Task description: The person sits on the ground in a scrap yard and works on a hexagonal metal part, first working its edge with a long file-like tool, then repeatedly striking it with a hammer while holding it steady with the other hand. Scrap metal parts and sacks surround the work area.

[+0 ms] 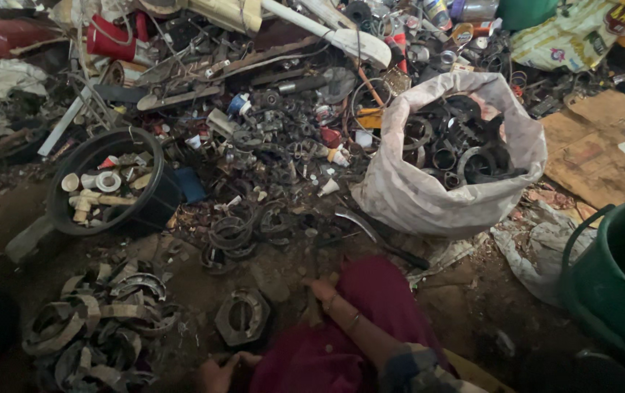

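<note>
My right hand (321,291) rests on the dirt floor past my maroon-clad knee (371,298), with a bangle on the wrist and nothing visible in its fingers. My left hand (218,372) is low at the bottom edge, its fingers curled by a small dark piece; whether it grips the piece is unclear. A round grey metal ring part (242,317) lies just beyond my left hand. Left of it sits a heap of bent metal rings and bands (98,327).
A white sack (429,196) full of dark metal rings stands at centre right. A black tub (154,196) holds white plastic fittings at left. A green bucket (603,291) is at right, cardboard (603,145) behind it. A large scrap pile (276,124) fills the back.
</note>
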Available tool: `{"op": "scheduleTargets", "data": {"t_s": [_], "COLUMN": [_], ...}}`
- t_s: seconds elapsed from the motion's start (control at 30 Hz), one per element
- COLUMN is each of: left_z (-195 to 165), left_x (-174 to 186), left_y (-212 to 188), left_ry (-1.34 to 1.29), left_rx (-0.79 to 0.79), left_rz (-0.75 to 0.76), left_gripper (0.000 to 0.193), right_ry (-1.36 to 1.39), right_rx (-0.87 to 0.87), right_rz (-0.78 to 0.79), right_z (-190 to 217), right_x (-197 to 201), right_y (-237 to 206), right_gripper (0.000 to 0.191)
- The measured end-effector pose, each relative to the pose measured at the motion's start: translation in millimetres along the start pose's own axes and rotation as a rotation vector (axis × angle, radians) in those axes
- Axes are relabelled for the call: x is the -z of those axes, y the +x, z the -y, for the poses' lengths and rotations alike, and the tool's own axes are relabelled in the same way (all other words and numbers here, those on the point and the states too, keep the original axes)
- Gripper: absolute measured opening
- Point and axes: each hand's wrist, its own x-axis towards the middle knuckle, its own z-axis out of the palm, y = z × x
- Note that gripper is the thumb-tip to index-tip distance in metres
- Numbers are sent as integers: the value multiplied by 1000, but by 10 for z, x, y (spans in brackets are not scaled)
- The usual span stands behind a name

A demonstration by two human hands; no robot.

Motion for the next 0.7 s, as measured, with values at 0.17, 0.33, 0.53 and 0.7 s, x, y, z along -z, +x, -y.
{"op": "scheduleTargets", "data": {"t_s": [0.17,0.33,0.53,0.7], "left_z": [55,161,115,-198], "left_x": [-40,-190,-258,-191], "left_y": [-69,9,-40,-295], "left_ry": [73,121,18,97], "left_rx": [-125,-141,-86,-83], "left_rz": [-79,-100,105,29], "left_gripper": [39,42,38,33], "right_ry": [80,112,183,-118], "right_rx": [71,109,220,224], "right_rz": [6,16,19,4], "right_z": [-48,-93,-159,-146], "right_x": [4,50,98,281], "right_y": [1,32,72,170], "right_gripper": [59,53,47,57]}}
